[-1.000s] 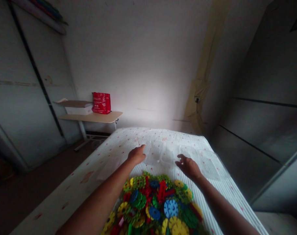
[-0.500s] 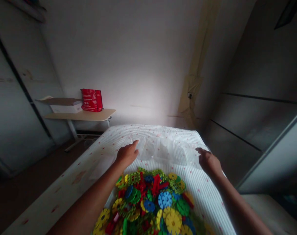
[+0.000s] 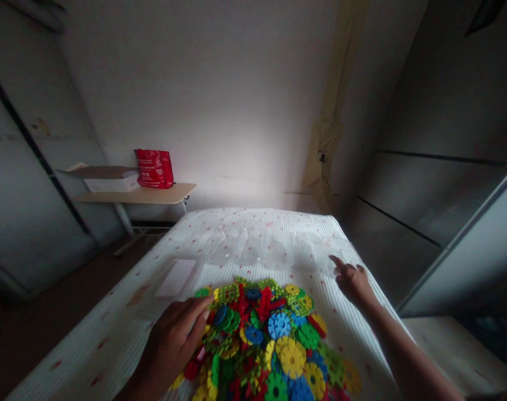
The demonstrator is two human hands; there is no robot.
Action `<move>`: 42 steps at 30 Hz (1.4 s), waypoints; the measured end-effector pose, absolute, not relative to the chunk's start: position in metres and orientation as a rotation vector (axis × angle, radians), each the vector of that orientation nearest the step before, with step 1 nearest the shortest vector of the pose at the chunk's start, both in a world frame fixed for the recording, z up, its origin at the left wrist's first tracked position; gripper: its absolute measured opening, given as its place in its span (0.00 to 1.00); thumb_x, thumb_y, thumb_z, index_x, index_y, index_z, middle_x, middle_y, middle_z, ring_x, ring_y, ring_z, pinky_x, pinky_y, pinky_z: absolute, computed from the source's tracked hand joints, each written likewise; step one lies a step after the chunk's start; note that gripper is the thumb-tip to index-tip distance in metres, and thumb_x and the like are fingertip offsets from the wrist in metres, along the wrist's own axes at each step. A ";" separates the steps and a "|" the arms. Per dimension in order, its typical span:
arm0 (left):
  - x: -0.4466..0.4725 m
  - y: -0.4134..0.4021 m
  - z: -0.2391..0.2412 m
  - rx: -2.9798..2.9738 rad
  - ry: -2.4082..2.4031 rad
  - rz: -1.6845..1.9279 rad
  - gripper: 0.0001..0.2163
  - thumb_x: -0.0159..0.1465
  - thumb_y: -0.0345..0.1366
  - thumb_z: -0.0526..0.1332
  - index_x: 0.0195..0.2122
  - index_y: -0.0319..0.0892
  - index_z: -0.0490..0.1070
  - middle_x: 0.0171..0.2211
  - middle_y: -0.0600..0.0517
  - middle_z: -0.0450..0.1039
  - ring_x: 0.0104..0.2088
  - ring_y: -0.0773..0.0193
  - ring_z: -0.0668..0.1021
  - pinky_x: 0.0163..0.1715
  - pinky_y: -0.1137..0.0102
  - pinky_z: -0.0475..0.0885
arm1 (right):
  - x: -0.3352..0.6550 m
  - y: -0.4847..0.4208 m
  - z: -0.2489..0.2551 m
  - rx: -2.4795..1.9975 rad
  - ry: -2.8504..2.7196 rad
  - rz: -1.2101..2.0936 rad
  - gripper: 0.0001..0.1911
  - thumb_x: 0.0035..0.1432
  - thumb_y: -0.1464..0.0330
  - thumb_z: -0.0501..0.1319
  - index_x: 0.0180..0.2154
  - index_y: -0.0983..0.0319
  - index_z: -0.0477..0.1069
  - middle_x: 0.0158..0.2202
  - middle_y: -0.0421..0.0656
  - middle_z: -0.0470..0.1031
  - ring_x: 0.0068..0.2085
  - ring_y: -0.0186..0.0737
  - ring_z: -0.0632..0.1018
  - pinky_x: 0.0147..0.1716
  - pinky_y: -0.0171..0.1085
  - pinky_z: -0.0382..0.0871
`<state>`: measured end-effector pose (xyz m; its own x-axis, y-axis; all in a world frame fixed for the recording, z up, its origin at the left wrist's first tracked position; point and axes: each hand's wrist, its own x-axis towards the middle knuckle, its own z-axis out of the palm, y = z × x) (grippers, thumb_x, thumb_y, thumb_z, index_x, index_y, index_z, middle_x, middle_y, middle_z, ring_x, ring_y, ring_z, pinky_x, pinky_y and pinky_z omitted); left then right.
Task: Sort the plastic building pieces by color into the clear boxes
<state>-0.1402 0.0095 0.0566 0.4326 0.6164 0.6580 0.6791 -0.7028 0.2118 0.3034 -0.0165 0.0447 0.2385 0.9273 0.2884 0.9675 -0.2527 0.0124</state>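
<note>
A heap of colourful plastic interlocking toy pieces (image 3: 253, 340), with notched discs, grids and sticks in red, yellow, green and blue, lies on the bed. My left hand (image 3: 176, 334) is over the heap's left edge, palm down, fingers stretched out and nothing visibly held. Beyond the heap stands a row of clear plastic boxes (image 3: 278, 253). At the row's right end is my right hand (image 3: 351, 278), its index finger extended beside the last box and the other fingers loosely bent; whether it touches the box is unclear. Left of the heap, a white card (image 3: 177, 278) lies in or on a clear plastic tray.
The bed has a striped white sheet (image 3: 340, 334) with small red marks. Past its far left corner, a small table (image 3: 165, 195) carries a red bag (image 3: 154, 169) and a white box (image 3: 111, 182). A wall is behind, and a grey cabinet (image 3: 437, 195) stands on the right.
My left hand has come back from the clear boxes to the heap's left edge, uncovering the white card. My right hand has stayed near the right-end box. The view has shifted slightly.
</note>
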 end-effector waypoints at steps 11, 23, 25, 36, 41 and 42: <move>-0.157 -0.043 0.023 -2.613 -1.069 -1.225 0.23 0.61 0.49 0.53 0.56 0.46 0.63 0.51 0.44 0.69 0.51 0.53 0.71 0.47 0.60 0.69 | 0.285 -0.026 0.053 -2.180 -1.824 -0.634 0.24 0.58 0.74 0.49 0.56 0.64 0.61 0.48 0.52 0.74 0.50 0.49 0.72 0.55 0.59 0.48; -0.117 -0.088 0.017 -2.796 -0.670 -0.639 0.45 0.49 0.67 0.54 0.65 0.52 0.46 0.66 0.43 0.44 0.63 0.38 0.51 0.58 0.41 0.41 | 0.151 -0.154 0.018 -1.075 -2.439 -0.695 0.27 0.57 0.61 0.58 0.58 0.50 0.58 0.62 0.41 0.60 0.61 0.53 0.59 0.59 0.60 0.46; -0.106 -0.089 0.016 -2.789 -0.684 -0.603 0.45 0.50 0.68 0.51 0.65 0.51 0.45 0.66 0.42 0.43 0.64 0.38 0.50 0.58 0.40 0.39 | 0.139 -0.155 0.012 -1.074 -2.481 -0.679 0.27 0.57 0.61 0.58 0.58 0.50 0.59 0.62 0.42 0.60 0.61 0.54 0.60 0.59 0.62 0.42; -0.067 -0.055 0.015 -2.800 -0.923 -0.589 0.43 0.54 0.54 0.59 0.66 0.45 0.41 0.67 0.45 0.43 0.64 0.43 0.51 0.60 0.43 0.42 | 0.142 -0.101 0.028 -1.265 -2.547 -0.282 0.36 0.56 0.54 0.54 0.63 0.55 0.49 0.63 0.51 0.56 0.63 0.59 0.55 0.57 0.69 0.33; -0.067 -0.053 0.019 -2.770 -0.844 -0.656 0.41 0.55 0.57 0.56 0.65 0.45 0.44 0.66 0.43 0.45 0.63 0.43 0.53 0.59 0.42 0.42 | 0.141 -0.097 0.034 -1.219 -2.561 -0.262 0.37 0.56 0.51 0.54 0.63 0.57 0.50 0.62 0.50 0.58 0.62 0.57 0.57 0.59 0.66 0.35; -0.069 -0.054 0.021 -2.760 -0.820 -0.690 0.40 0.55 0.58 0.55 0.65 0.45 0.46 0.66 0.43 0.46 0.63 0.43 0.54 0.59 0.42 0.43 | 0.142 -0.099 0.036 -1.200 -2.555 -0.265 0.37 0.56 0.50 0.54 0.63 0.57 0.51 0.62 0.50 0.59 0.62 0.56 0.58 0.59 0.65 0.36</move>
<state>-0.0694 -0.0545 0.0208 0.7403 0.4700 0.4806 0.5538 -0.8317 -0.0397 0.1424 -0.0987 0.0360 -0.6033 0.7171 0.3491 0.7735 0.6327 0.0371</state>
